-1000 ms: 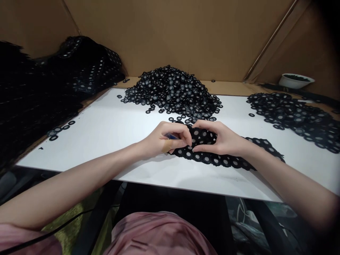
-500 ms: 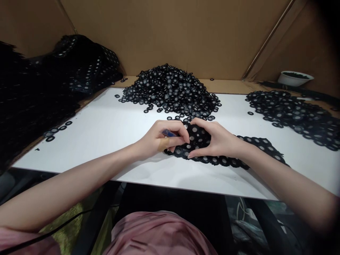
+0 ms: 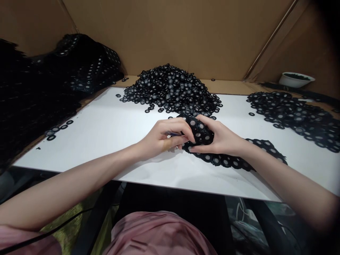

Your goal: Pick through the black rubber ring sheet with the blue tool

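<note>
A folded black sheet of joined rings [image 3: 203,136] with pale round centres lies on the white tabletop [image 3: 148,171], one end lifted and bent over. My right hand [image 3: 220,136] grips that raised end, thumb in front and fingers behind it. My left hand [image 3: 172,134] is closed at the sheet's left edge, with its thumb and index finger pinched together. A slim dark-blue tool [image 3: 174,134] shows between its fingers; its tip is hidden. Tape is wrapped around the left thumb.
Behind my hands rises a heap of loose black rings [image 3: 170,88]. A second ring pile [image 3: 294,113] spreads at the right, near a white bowl [image 3: 296,79]. Stacked black sheets [image 3: 87,67] fill the left side. Cardboard walls [image 3: 183,39] enclose the back.
Both hands have shifted slightly right, and the sheet's raised end has turned further up and over. The blue tool lies flatter in my left hand, with less of it showing.
</note>
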{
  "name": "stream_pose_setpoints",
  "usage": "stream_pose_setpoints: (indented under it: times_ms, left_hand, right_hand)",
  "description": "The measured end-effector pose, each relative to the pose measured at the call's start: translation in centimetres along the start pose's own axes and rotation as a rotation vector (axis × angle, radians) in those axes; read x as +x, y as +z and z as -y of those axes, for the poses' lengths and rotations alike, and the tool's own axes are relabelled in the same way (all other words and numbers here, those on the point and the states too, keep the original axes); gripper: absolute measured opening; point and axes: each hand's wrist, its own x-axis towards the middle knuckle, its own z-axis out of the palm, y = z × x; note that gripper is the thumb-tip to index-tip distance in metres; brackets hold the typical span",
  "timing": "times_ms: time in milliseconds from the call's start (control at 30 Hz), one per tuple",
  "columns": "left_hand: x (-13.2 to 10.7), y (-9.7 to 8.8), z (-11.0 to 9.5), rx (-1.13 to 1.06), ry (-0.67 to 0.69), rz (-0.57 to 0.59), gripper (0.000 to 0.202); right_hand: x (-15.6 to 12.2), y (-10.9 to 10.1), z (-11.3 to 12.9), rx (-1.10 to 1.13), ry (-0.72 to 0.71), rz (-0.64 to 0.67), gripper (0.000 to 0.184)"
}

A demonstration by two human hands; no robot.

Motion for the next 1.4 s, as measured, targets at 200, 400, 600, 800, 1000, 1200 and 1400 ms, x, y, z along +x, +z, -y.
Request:
stream_pose_setpoints:
  times_ms: [200,400,600,800,1000,1200,1400]
  left_hand:
    - [0.2,0.1,-0.7,-0.067,-0.071,-0.058,0.012]
    - [0.3,0.3,-1.1,-0.118,-0.118,-0.097,0.007]
    - [0.3,-0.4,-1.4,-0.105,-0.082,-0.175,0.005]
    - [0.2,-0.9,-1.6,-0.117,-0.066,-0.225,0.004]
    - [0.0,-0.4,-1.4,-0.108,-0.111,0.004,0.008]
    - [0.0,-0.5,-0.9,-0.057,-0.093,0.016,0.009]
    - [0.1,-0.1,-1.1,-0.057,-0.082,-0.009,0.009]
  right_hand:
    - [-0.2,0.2,-0.3,0.001,-0.007,-0.01,0.057]
    - [-0.1,0.1,-0.3,0.044,-0.019,0.03,0.056]
    - [-0.1,0.0,-0.2,0.046,-0.013,0.04,0.055]
    - [-0.3,0.1,-0.5,0.011,-0.006,0.012,0.061]
    - [-0.2,0.2,-0.7,0.024,-0.019,0.006,0.06]
    - [-0.1,0.0,-0.4,0.061,-0.016,0.02,0.057]
    - [0.0,-0.2,-0.4,0.122,-0.001,0.039,0.059]
